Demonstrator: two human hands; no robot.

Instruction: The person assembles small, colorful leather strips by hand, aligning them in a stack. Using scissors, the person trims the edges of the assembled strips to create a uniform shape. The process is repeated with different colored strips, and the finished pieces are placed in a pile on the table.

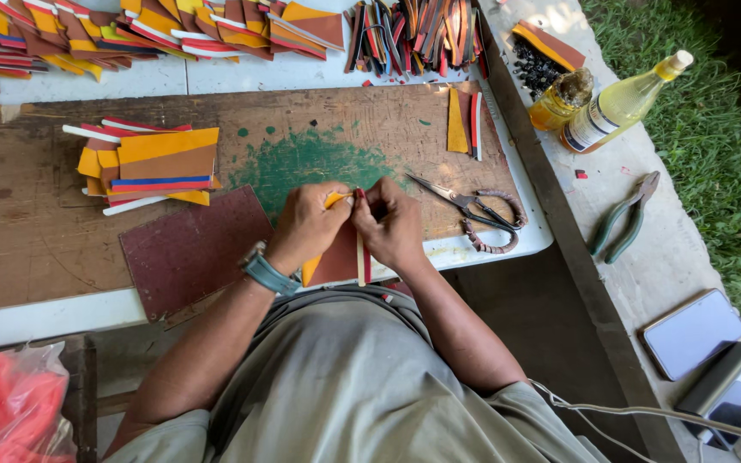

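My left hand [309,225] and my right hand [393,225] meet at the near edge of a worn brown board [36,214]. Both pinch a bundle of layered strips [340,257] in yellow, brown, red and white, held upright between the fingers. A blue watch sits on my left wrist. A flat dark red sheet [190,249] lies just left of my left hand. A pair of scissors [465,206] rests just right of my right hand.
A stack of yellow, brown, red and blue pieces [152,165] lies at the left. Rows of coloured strips [156,30] line the far edge. Two bottles [619,103], pliers [626,219], a phone [695,333] and a red bag [6,403] are around.
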